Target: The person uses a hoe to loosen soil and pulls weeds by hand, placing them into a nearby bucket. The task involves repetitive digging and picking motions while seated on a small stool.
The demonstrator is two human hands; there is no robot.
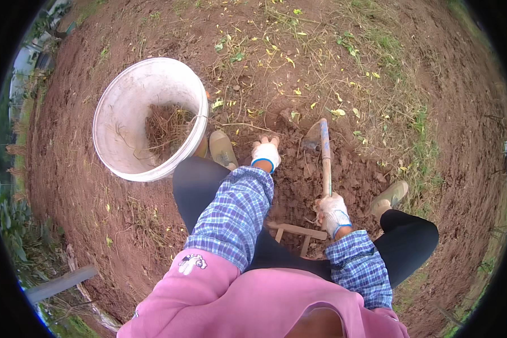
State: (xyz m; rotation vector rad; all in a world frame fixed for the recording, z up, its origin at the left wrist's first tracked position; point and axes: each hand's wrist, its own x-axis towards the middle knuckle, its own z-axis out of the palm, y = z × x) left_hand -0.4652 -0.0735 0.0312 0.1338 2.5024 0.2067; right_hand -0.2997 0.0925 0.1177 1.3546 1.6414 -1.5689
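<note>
In a white knitted glove with a blue cuff, my left hand [266, 153] reaches down to the reddish-brown soil [293, 179]. Its fingertips are at the ground beside a thin dry stem [247, 125]; whether they grip anything cannot be told. My right hand [333, 213], gloved as well, is closed around the wooden handle [326, 169] of a short hoe. The hoe's metal blade [312, 137] rests at the broken soil, partly behind the handle. To the left of my left hand, a white plastic bucket [118, 122] leans with its mouth towards me, holding dry roots and stems [169, 126].
A small wooden stool [298, 229] is between my legs. My shoes [222, 150] stand either side of the dug patch. Beyond lie weeds [350, 48] and yellow leaves [338, 112]. A wooden board [61, 284] juts in at lower left.
</note>
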